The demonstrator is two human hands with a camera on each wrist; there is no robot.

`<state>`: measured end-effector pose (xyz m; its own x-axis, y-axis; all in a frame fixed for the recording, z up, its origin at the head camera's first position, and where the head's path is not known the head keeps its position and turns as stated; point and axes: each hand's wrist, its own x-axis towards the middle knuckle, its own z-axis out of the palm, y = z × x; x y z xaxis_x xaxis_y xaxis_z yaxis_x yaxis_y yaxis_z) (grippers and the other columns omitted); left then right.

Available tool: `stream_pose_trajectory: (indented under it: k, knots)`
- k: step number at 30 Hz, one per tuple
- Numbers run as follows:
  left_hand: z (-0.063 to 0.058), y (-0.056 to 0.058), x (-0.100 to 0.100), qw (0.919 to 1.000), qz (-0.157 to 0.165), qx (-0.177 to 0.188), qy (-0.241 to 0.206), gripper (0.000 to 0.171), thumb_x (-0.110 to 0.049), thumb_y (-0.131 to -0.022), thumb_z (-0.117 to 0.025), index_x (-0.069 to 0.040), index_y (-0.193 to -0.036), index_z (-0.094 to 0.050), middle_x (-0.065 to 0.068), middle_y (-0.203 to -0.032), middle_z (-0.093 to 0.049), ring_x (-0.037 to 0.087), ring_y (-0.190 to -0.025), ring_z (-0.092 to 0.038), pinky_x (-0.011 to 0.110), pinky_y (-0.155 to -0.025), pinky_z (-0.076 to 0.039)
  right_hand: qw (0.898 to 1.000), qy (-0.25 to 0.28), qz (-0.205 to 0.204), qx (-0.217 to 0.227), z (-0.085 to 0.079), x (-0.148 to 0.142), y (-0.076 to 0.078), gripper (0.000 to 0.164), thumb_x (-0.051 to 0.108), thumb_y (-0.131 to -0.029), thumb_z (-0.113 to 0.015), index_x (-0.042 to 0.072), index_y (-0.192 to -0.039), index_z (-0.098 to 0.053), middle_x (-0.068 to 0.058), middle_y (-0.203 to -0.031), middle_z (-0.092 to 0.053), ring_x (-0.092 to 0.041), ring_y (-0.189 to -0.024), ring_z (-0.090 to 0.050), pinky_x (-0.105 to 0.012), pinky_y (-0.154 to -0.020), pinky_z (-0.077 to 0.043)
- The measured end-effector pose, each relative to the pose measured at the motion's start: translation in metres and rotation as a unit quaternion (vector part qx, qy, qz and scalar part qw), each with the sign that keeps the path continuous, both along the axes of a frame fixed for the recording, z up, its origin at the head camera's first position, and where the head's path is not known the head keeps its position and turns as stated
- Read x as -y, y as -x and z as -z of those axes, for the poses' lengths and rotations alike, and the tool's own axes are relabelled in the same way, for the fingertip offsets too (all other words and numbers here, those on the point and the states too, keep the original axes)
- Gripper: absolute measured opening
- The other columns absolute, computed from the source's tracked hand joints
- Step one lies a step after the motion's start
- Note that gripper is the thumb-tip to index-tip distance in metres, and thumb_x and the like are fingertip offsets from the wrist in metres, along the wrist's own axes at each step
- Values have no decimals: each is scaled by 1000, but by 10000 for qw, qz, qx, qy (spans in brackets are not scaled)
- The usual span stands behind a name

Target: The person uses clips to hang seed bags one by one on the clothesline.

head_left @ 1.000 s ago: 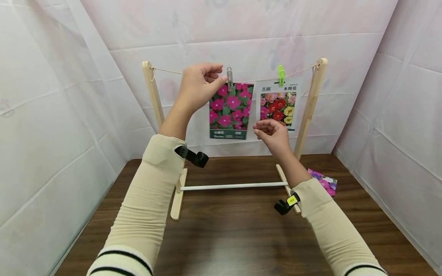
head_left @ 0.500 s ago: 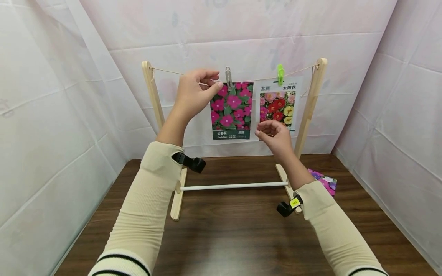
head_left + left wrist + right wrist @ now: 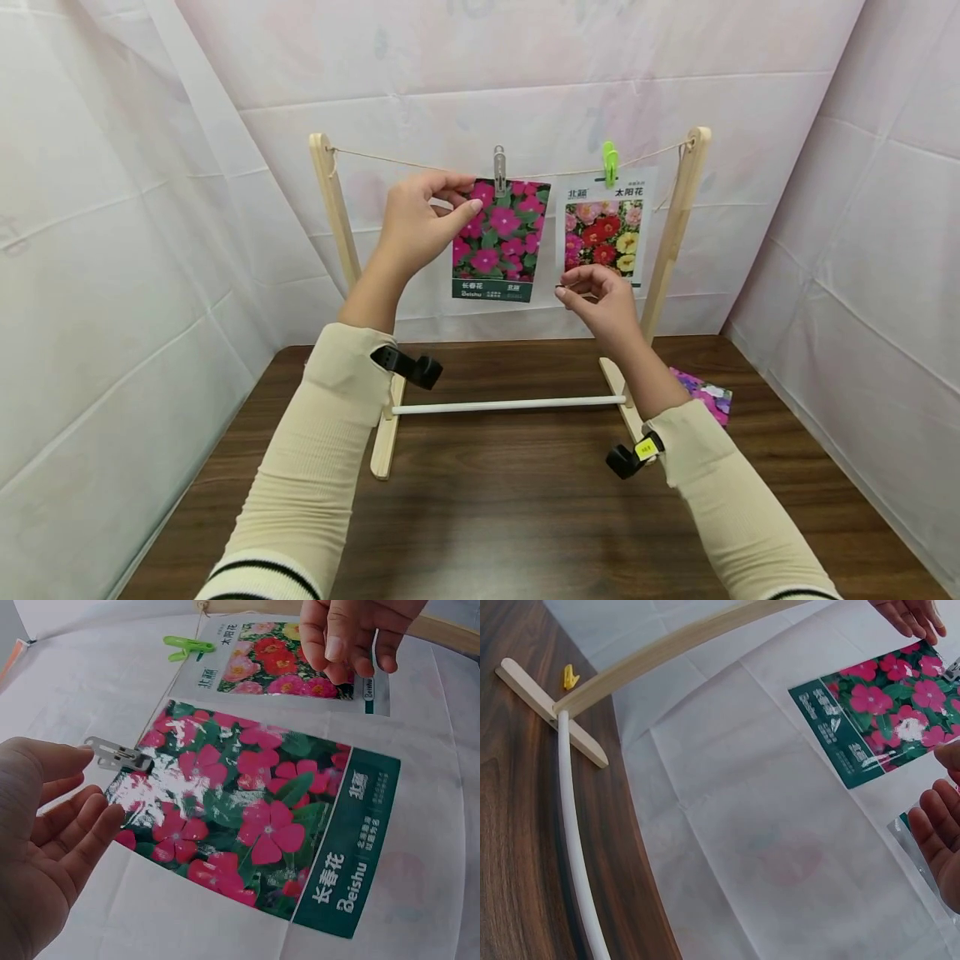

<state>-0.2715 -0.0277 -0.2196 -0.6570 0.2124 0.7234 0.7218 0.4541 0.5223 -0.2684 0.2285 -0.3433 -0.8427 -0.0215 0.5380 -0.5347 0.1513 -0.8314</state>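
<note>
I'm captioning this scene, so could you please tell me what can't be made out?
Head: red packet, bottom partly behind right hand.
Head: purple card, left side behind right arm.
Right wrist: grey clip, cut off by right edge.
Left wrist: finest print on pink packet, too small.

Three packets (image 3: 498, 250), three clips (image 3: 611, 165) (two hands (image 3: 414, 221)).

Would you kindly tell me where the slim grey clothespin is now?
In the head view, the slim grey clothespin is on the beige string, at the top edge of the rectangular pink-flowered packet, left of the bright green plastic clothespin.
</note>
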Motion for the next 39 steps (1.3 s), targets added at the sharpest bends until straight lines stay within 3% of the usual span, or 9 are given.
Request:
stream_pose_trajectory:
  k: [7,15,23,30,33,39]
  knots:
    - [8,-2,5,9999,79,-121,19,28,-14,-89,-73,1,-112,-71,11,-100,-68,17,-90,-64,25,-77,-56,9999,-142,25,15,1,1,-4,26,8,-90,-71,-7,-108,-63,-19,-106,-62,-15,-87,-58,-20,-76,-52]
    - [20,-7,10,9996,145,-229,103,28,-10,-88,-73,4,-111,-70,15,-106,-64,20,-92,-66,25,-77,-57,9993,-363,90,43,0,-1,-10,27,10,-90,-71,-7,-110,-63,-19,-107,-62,-14,-89,-57,-18,-75,-51]
    - [32,-12,14,9984,211,-510,84,29,-9,-87,-74,6,-111,-70,16,-105,-64,20,-88,-66,26,-72,-58,9970,-701,53,-338,2,-6,-17,25,5,-89,-71,-8,-108,-63,-23,-105,-60,-13,-86,-58,-17,-70,-51]
    - [46,-11,20,9977,271,-612,72,28,-9,-86,-75,6,-110,-70,16,-102,-65,20,-86,-66,30,-71,-58,9935,-989,48,-569,-13,-1,-47,20,-6,-88,-67,-13,-106,-61,-18,-102,-58,-15,-86,-58,-19,-72,-52]
    - [51,-13,22,9978,272,-595,89,29,-9,-86,-75,5,-110,-70,17,-102,-65,20,-87,-65,31,-70,-59,9919,-1142,79,-558,-14,-2,-52,21,-6,-88,-67,-12,-107,-62,-20,-103,-58,-18,-87,-58,-19,-73,-52]
    - [61,-15,27,9976,321,-587,181,29,-8,-85,-76,5,-110,-70,17,-104,-64,24,-87,-65,36,-69,-59,9886,-1253,28,-831,-3,-8,-48,21,-7,-88,-66,-13,-107,-62,-26,-106,-57,-25,-90,-59,-19,-76,-52]
